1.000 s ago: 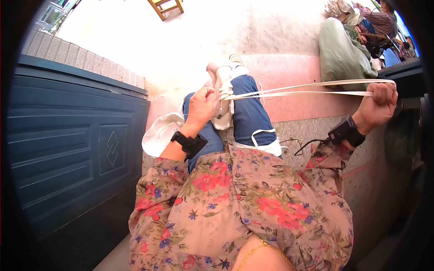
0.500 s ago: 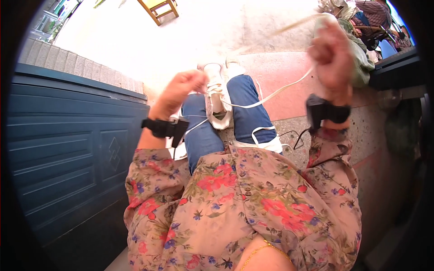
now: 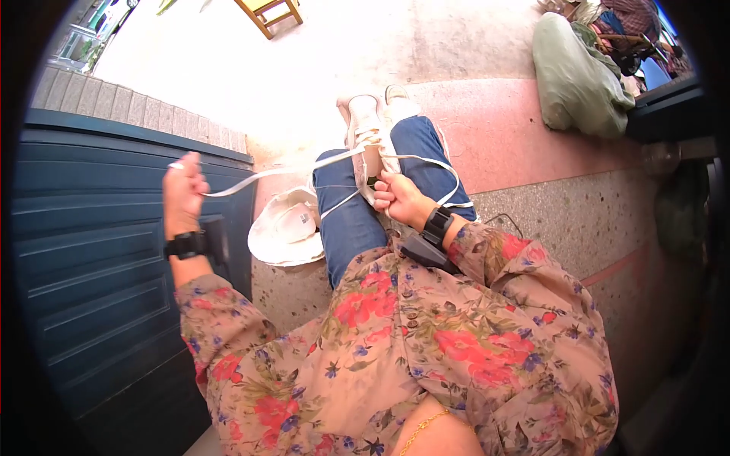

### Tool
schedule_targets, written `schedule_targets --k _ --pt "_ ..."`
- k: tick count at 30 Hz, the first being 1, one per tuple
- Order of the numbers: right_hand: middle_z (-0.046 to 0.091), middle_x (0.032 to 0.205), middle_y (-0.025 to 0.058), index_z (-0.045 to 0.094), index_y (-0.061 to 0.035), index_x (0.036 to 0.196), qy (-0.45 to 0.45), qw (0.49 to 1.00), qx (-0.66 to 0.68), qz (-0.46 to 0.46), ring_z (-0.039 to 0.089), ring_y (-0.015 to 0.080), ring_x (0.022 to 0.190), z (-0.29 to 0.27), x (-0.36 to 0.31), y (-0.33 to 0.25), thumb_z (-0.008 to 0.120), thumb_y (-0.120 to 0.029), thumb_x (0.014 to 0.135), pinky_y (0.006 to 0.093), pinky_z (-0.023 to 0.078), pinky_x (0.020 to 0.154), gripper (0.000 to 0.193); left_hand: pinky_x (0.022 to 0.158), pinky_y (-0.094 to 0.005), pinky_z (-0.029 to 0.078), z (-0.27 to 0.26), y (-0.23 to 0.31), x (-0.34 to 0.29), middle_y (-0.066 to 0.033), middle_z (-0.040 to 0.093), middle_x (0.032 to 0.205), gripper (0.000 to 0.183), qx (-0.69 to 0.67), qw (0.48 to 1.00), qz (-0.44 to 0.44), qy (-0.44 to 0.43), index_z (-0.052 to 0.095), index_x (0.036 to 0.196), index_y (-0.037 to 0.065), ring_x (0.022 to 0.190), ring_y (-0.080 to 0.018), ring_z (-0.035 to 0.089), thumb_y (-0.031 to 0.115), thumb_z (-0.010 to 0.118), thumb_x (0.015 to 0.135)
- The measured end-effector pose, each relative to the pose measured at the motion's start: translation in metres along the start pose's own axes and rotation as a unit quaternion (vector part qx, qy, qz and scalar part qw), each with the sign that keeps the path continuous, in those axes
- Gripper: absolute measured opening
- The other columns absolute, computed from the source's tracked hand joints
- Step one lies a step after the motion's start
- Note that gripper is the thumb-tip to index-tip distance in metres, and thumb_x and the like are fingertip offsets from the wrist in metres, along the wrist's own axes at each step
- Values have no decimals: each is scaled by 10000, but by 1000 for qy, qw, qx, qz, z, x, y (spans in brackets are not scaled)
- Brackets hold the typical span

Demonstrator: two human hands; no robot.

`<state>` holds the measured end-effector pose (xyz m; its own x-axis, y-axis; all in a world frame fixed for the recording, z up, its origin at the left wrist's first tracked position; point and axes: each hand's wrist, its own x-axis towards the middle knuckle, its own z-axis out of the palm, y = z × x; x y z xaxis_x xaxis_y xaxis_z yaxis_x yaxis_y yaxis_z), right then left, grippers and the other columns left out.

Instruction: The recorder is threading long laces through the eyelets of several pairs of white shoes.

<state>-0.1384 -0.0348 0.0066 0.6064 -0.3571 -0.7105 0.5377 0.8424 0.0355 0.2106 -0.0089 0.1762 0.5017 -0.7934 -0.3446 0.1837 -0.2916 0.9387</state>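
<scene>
A pale lace-up shoe lies between the knees of my blue jeans, with lacing across its upper part. My left hand is out to the left, its fingers closed on a white shoelace that stretches taut back to the shoe. At the shoe's near end, my right hand pinches its edge; the fingertips are partly hidden. Another length of lace loops over my right thigh, beside that hand. A thin white strand crosses my left thigh.
On the left stands a dark blue panelled door. A white cloth-like item with a small label lies beside my left leg. Far right is a full green sack near piled belongings. A small wooden stool stands far ahead.
My left hand has swung out left and now pulls a lace. My right hand has come down from the upper right to the shoe's near end, letting its lace fall slack.
</scene>
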Motion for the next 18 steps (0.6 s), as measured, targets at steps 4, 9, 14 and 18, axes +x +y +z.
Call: schedule_targets --k 4,9,14,18 --pt "331 557 -38 374 -143 739 -49 997 54 11 221 68 395 -1 10 3 350 -324 940 223 207 376 272 394 -162 292 62 -60 -23 61 433 601 169 50 989 -107 -94 529 892 68 469 -27 377 233 550 862" --pt "336 542 -45 388 -134 726 -103 992 78 14 238 59 393 -11 4 3 435 -265 918 207 219 377 237 445 -156 290 120 -85 -42 64 451 613 235 26 974 -151 -165 560 917 52 511 -23 387 279 512 882" --pt "392 567 -56 497 -114 818 -64 997 31 13 255 41 389 -17 -12 7 582 -151 835 196 220 378 95 484 -163 347 152 -90 -52 44 506 639 229 121 965 -83 -215 600 905 11 537 -34 434 227 532 874" --pt "409 597 -74 534 -116 852 -86 994 -57 -31 254 31 407 -11 -15 17 605 -113 817 185 216 395 78 468 -158 365 176 -107 -63 23 534 650 192 171 959 -47 -219 591 953 2 538 -29 460 159 563 845"
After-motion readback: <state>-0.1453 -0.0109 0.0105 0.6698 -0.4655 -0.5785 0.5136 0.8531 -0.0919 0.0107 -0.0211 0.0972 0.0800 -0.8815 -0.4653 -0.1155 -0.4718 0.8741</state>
